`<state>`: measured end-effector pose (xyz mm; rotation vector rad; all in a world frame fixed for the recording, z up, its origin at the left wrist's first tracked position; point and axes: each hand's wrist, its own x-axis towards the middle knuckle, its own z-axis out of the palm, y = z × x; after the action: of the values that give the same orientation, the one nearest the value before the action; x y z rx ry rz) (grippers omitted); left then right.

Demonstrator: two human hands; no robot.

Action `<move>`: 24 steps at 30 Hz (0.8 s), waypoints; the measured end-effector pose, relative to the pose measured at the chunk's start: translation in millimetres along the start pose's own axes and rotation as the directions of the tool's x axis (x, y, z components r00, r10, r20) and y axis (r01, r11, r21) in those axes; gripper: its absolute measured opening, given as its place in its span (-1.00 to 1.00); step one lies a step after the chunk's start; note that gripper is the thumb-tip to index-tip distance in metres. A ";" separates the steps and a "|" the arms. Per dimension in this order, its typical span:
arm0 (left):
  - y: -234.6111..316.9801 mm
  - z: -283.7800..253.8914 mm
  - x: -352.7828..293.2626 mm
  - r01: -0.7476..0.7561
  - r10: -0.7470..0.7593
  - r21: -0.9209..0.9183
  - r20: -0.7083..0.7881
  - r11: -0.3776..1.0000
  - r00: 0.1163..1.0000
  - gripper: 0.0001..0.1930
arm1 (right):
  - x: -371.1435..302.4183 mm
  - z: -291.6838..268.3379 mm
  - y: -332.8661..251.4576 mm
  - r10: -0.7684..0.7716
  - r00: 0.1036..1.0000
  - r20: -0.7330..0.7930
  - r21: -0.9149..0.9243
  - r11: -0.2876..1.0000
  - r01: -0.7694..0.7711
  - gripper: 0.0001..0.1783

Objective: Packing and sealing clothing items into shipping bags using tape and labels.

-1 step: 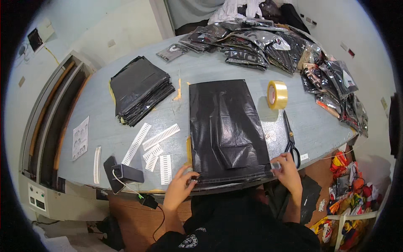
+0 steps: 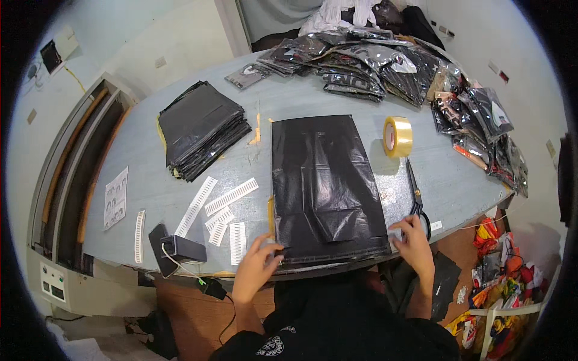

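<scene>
A black plastic mailer bag [image 2: 328, 186] lies flat and slightly creased on the table in front of me, its near edge along the table's front edge. At its near left corner is my left hand [image 2: 257, 271], fingers apart and curved, with the fingertips beside the corner. My right hand [image 2: 414, 245] hovers just off the near right corner, thumb and fingers spread, nothing between them. Close beyond the right hand lie black scissors [image 2: 415, 195], their handle loops partly behind the fingers. A roll of clear yellowish tape [image 2: 397, 137] stands farther back.
A stack of black bags [image 2: 201, 126] sits at back left. Strips of printed labels [image 2: 230, 197], a black phone [image 2: 158, 243] and a dark box with a cable [image 2: 183, 248] lie at left. Clear-packed garments [image 2: 355, 66] pile along the far and right edges of the table [image 2: 144, 180].
Both hands have let go of the bag's near corners; their fingers have opened slightly. The bag lies almost where it was.
</scene>
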<state>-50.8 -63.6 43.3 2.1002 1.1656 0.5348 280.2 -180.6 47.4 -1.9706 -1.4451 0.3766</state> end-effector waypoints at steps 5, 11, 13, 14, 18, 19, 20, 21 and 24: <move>35.2 -12.0 92.8 -0.341 0.351 0.089 -0.294 0.936 0.889 -0.73 | 81.1 3.2 -52.7 -0.423 0.875 -0.235 0.008 0.899 0.437 -0.71; 23.9 28.0 266.1 -0.375 0.437 0.231 -0.362 0.898 0.824 -0.59 | 235.4 79.8 -64.3 -0.595 0.722 -0.353 -0.098 0.791 0.604 -0.62; 19.0 44.4 303.7 -0.300 0.390 0.314 -0.284 0.901 0.876 -0.59 | 268.1 111.3 -49.0 -0.597 0.721 -0.352 -0.163 0.798 0.581 -0.62; 14.0 55.9 317.3 -0.284 0.378 0.347 -0.242 0.894 0.894 -0.59 | 283.5 126.6 -36.4 -0.595 0.721 -0.354 -0.155 0.798 0.582 -0.61; -16.0 70.3 343.5 -0.215 0.298 0.299 -0.269 0.930 0.916 -0.55 | 304.8 158.4 -34.9 -0.505 0.831 -0.232 -0.202 0.861 0.467 -0.59; -21.6 73.6 345.4 -0.224 0.308 0.301 -0.270 0.927 0.912 -0.55 | 307.9 160.2 -29.4 -0.498 0.841 -0.211 -0.225 0.862 0.454 -0.57; -29.2 75.3 347.2 -0.175 0.258 0.302 -0.261 0.937 0.930 -0.52 | 311.3 162.3 -23.4 -0.498 0.840 -0.216 -0.229 0.862 0.453 -0.57; -32.1 76.4 347.2 -0.126 0.205 0.301 -0.247 0.945 0.947 -0.49 | 313.2 164.3 -14.9 -0.460 0.872 -0.167 -0.249 0.876 0.414 -0.56; -41.8 77.1 342.1 -0.038 0.196 0.495 -0.272 0.868 0.942 -0.43 | 319.9 160.7 9.8 -0.372 0.928 -0.029 -0.320 0.883 0.344 -0.43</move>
<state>150.3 217.4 -29.5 2.5987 1.4770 0.7144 306.0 167.8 -31.7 -1.8651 -1.8555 -0.1128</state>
